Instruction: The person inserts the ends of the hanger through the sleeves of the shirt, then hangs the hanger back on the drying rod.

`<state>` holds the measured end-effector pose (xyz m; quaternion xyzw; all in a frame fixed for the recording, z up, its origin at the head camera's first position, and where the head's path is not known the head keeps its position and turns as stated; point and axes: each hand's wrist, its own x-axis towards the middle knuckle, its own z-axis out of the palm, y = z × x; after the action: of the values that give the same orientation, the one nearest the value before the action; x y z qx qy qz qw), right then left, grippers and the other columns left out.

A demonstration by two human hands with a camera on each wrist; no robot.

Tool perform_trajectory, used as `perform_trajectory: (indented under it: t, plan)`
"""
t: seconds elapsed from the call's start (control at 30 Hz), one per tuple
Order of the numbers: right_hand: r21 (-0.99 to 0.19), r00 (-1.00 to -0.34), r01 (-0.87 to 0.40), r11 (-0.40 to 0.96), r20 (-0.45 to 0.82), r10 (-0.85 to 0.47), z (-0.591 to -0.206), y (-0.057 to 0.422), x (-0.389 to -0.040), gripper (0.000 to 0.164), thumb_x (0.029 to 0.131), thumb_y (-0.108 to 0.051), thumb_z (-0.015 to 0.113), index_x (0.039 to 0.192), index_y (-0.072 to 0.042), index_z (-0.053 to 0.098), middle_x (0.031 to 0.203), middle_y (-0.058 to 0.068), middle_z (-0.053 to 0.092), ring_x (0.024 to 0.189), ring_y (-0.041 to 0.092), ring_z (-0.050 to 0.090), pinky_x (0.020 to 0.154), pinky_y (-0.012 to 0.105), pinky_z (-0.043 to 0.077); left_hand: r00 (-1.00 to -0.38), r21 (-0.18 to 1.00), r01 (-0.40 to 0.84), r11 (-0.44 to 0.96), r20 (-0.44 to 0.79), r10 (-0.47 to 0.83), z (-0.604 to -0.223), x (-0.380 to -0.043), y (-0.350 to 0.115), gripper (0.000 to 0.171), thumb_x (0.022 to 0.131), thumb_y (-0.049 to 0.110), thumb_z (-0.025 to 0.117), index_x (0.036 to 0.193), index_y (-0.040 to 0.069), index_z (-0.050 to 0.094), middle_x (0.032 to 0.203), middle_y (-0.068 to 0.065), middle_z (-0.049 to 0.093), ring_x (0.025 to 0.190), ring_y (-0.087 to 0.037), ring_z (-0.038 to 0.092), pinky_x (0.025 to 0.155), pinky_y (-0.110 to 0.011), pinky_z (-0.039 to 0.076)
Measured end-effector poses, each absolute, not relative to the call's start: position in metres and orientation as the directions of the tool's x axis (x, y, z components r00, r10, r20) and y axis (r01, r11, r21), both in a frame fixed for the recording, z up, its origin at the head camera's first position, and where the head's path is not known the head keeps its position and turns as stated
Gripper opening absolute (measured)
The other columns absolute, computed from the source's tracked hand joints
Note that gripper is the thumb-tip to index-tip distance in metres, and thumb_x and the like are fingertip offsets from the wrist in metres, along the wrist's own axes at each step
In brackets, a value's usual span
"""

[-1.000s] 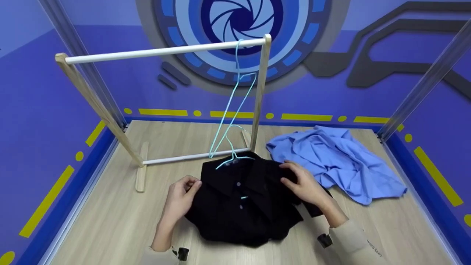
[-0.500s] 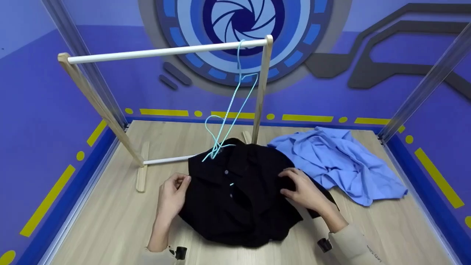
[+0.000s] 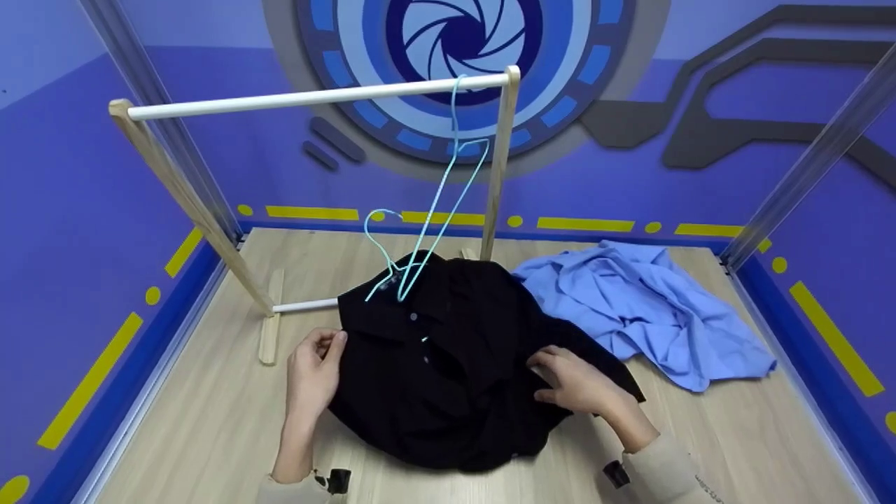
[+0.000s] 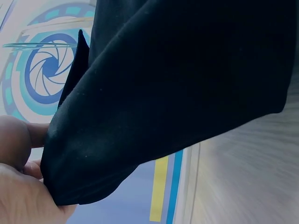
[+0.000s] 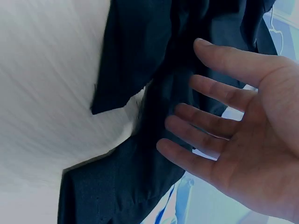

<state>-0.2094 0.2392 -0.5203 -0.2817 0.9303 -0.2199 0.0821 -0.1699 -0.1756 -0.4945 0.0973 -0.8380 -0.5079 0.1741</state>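
Observation:
A black collared shirt [image 3: 427, 406] with a light blue wire hanger [image 3: 376, 240] in its neck is held up over the table in the head view. My left hand [image 3: 313, 374] pinches the shirt's left shoulder edge between thumb and fingers. In the left wrist view the shirt cloth [image 4: 177, 84] drapes away from the left hand [image 4: 23, 182]. My right hand [image 3: 581, 383] is beside the shirt's right side, near the sleeve. The right wrist view shows the right hand [image 5: 252, 130] with spread, fairly straight fingers in front of the black cloth [image 5: 154, 116].
Behind the shirt stands a wooden rack with a white top bar [image 3: 294, 101]. Another light blue hanger [image 3: 454, 115] hangs at the bar's right end, overlapping the shirt's collar in view. A crumpled blue garment [image 3: 651, 308] lies on the table [image 3: 203, 420] at right.
The shirt and its hanger have shifted left and toward the rack with my left hand. The hanger's hook has swung leftward. My right hand has dropped slightly along the shirt's side.

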Motion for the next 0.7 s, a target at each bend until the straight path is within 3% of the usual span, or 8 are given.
perform_trajectory:
  t: [0.17, 0.3, 0.7]
  plan:
    - [-0.42, -0.806, -0.497, 0.759, -0.1, -0.583, -0.522, 0.236, -0.201, 0.033, 0.081, -0.014, 0.087, 0.108, -0.006, 0.068, 0.114, 0.01, 0.06, 0.107, 0.033, 0.06, 0.088, 0.052, 0.051, -0.92, 0.885, 0.006, 0.466, 0.188, -0.345, -0.493, -0.168, -0.177, 0.016, 0.103, 0.014, 0.065, 0.1, 0.0, 0.072, 0.091, -0.009, 0.069, 0.085, -0.021, 0.062, 0.077, -0.029, 0.047]
    - [-0.416, -0.798, -0.488, 0.767, -0.142, -0.586, -0.525, 0.234, -0.196, 0.034, 0.08, -0.016, 0.088, 0.106, -0.008, 0.068, 0.119, 0.012, 0.06, 0.109, 0.035, 0.061, 0.09, 0.053, 0.051, -0.925, 0.892, -0.013, 0.452, 0.161, -0.343, -0.491, -0.165, -0.179, 0.017, 0.103, 0.015, 0.064, 0.103, 0.0, 0.072, 0.094, -0.009, 0.069, 0.087, -0.022, 0.062, 0.078, -0.029, 0.047]
    - [-0.313, -0.797, -0.559, 0.768, -0.05, -0.601, -0.538, 0.227, -0.189, 0.034, 0.075, -0.011, 0.09, 0.103, -0.009, 0.072, 0.123, 0.015, 0.06, 0.116, 0.036, 0.058, 0.089, 0.05, 0.054, -0.918, 0.908, -0.023, 0.418, 0.147, -0.368, -0.493, -0.16, -0.185, 0.016, 0.102, 0.012, 0.066, 0.101, -0.003, 0.072, 0.091, -0.01, 0.069, 0.083, -0.02, 0.062, 0.074, -0.023, 0.047]
